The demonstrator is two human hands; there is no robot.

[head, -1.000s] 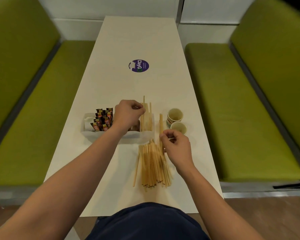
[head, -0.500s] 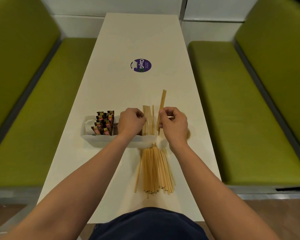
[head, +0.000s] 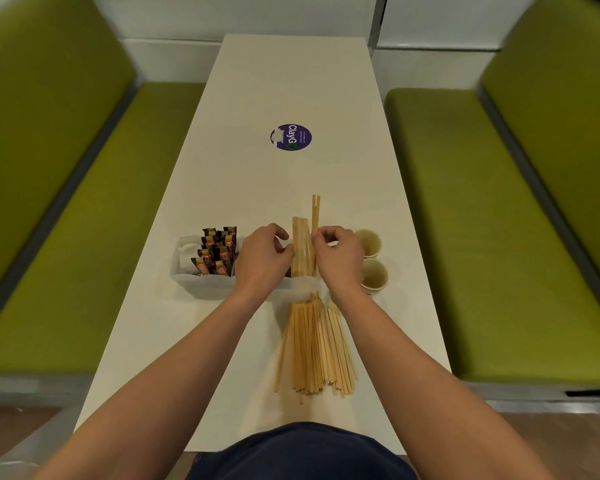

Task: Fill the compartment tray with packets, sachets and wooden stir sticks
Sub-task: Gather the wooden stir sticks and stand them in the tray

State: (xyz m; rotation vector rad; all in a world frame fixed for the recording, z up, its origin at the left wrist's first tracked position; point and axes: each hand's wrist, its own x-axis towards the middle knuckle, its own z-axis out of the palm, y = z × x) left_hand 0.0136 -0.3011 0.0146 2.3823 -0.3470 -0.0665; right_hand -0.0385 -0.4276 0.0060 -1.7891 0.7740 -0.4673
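Stir stick: long axis upright, tip pointing away, at the tray.
Right hand: pinches it.
Left hand: curled; grip unclear.
Change: stick leaned right before, now straight.

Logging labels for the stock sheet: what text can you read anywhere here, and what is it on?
"ClayGO": on the round purple sticker on the table, turned sideways, last letter in green.
Small white lines beside it on the sticker: too small to read.
Print on the packets in the tray: too blurred to read.
On the cups: no text shows.
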